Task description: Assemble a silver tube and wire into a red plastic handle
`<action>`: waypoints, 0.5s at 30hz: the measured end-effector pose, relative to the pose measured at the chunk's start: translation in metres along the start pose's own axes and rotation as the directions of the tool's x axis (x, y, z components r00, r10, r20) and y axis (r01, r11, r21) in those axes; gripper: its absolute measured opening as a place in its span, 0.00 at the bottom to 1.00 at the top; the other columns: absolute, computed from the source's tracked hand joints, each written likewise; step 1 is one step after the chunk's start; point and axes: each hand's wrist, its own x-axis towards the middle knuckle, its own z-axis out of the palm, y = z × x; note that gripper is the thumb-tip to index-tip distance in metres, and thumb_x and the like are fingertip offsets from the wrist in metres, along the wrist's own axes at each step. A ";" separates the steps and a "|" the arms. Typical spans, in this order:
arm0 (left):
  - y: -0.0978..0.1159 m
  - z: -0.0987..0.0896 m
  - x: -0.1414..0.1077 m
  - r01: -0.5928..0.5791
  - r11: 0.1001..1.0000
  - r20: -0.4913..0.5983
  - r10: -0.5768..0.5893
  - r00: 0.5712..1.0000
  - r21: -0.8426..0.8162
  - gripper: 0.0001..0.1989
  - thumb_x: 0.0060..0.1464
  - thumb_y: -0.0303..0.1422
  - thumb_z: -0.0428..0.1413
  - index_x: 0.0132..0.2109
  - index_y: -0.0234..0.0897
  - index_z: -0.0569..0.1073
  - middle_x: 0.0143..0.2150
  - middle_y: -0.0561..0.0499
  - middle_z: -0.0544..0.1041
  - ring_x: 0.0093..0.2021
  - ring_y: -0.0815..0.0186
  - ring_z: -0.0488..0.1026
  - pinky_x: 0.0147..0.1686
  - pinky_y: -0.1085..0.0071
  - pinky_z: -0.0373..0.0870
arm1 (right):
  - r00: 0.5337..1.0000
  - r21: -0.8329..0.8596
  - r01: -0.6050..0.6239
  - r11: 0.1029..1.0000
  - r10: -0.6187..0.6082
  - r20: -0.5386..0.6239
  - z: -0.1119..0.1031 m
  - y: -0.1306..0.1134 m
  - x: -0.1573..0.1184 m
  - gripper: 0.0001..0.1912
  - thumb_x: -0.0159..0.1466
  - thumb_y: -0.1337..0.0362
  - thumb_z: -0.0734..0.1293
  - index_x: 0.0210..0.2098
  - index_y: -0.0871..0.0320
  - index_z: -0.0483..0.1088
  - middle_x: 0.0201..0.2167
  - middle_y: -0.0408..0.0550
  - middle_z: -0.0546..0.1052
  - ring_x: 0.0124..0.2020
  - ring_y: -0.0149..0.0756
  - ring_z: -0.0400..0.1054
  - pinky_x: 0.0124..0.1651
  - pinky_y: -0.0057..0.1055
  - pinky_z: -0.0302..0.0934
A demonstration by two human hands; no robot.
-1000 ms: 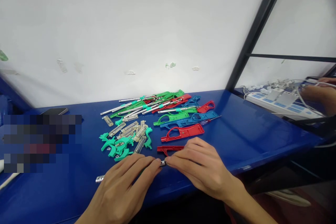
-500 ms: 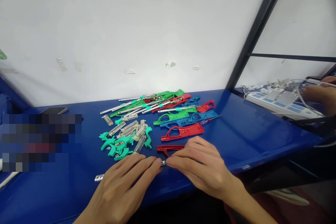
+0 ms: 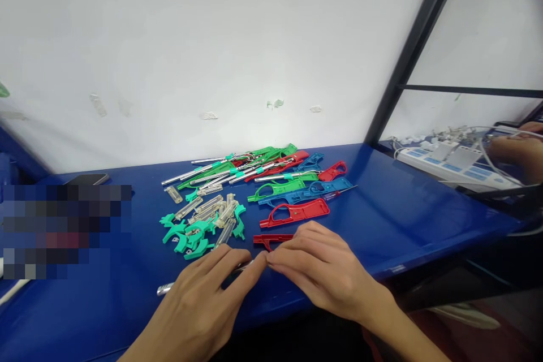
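My left hand [image 3: 203, 300] is closed around a shiny metal lighter tube [image 3: 165, 288], whose slotted end sticks out on the left of the hand. The thumb and fingertips of my right hand [image 3: 328, 266] are pinched together and meet my left fingertips at the tube's other end. What the right fingers grip is hidden. Just beyond the right hand lies a red lighter shell half [image 3: 271, 240], partly covered by it. Farther off is a larger red shell half [image 3: 297, 213]. Green trigger pieces [image 3: 199, 232] and clear fuel tanks [image 3: 207, 209] lie in a loose pile beyond the left hand.
Metal tubes with wires [image 3: 199, 171] rest on green, red and blue shells [image 3: 292, 197] toward the wall. A phone [image 3: 89, 179] lies at the left. On the right are a black frame post [image 3: 396, 79], a power strip [image 3: 458, 167] and another person's hand [image 3: 517, 150].
The small metal end that showed between my fingertips is now covered, and the fingertips touch. The tube's slotted left end has shifted slightly right and turned. The parts on the table stay put.
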 end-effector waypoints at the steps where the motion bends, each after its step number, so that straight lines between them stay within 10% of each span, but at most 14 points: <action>1: 0.000 0.001 0.000 0.001 1.000 0.006 -0.001 1.000 -0.004 0.23 0.72 0.16 0.44 0.60 0.38 0.77 0.48 0.52 0.85 0.49 0.63 0.83 0.51 0.69 0.76 | 1.000 0.004 -0.009 1.000 0.009 0.011 0.000 0.000 0.000 0.08 0.76 0.71 0.70 0.53 0.60 0.76 0.39 0.47 0.86 0.35 0.35 0.77 0.42 0.36 0.69; 15: 0.004 0.004 -0.002 0.139 0.985 -0.018 -0.141 0.990 -0.100 0.13 0.79 0.24 0.50 0.62 0.36 0.75 0.48 0.49 0.81 0.46 0.65 0.79 0.54 0.69 0.73 | 0.976 -0.090 -0.208 0.974 0.200 -0.088 -0.003 -0.004 0.004 0.14 0.78 0.60 0.69 0.59 0.58 0.75 0.44 0.47 0.87 0.41 0.38 0.81 0.48 0.37 0.70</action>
